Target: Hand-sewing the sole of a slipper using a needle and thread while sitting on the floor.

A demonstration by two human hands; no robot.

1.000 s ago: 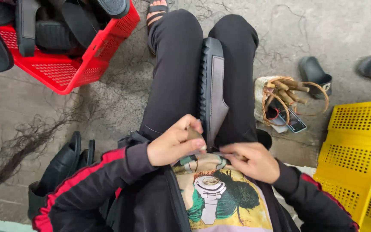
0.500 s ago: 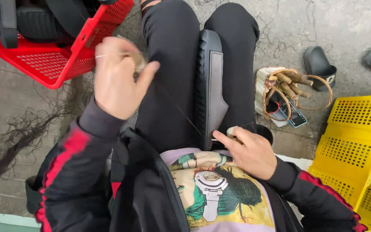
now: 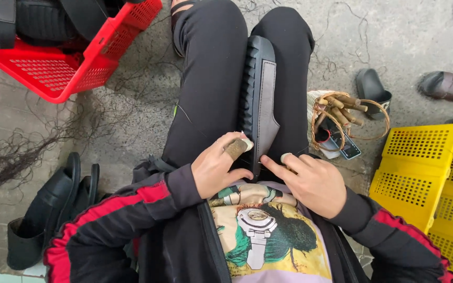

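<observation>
A black sandal [image 3: 260,99] with a thick ridged sole and a grey strap was held upright on its edge between the knees of the seated person, with the sole turned to the person's left. Both hands were placed at the near end of it. The left hand [image 3: 217,166] was laid against the sole side, and its fingers [image 3: 235,149], one of them wrapped in brown tape, were pressed together on the edge of the sandal. The right hand [image 3: 310,181] was resting at the strap side, with a taped fingertip touching the lower end of the strap; whether anything thin was pinched in this hand could not be told. A dark thread [image 3: 187,116] was seen lying across the left thigh.

A red plastic basket [image 3: 64,68] filled with black sandals was standing on the concrete floor at the upper left. More black sandals [image 3: 43,209] were lying just beside the left elbow, and loose dark threads [image 3: 11,157] were spread on the floor near them. A small woven basket [image 3: 336,112] with wooden tools was placed near the right knee, and a yellow crate [image 3: 425,173] was standing at the right.
</observation>
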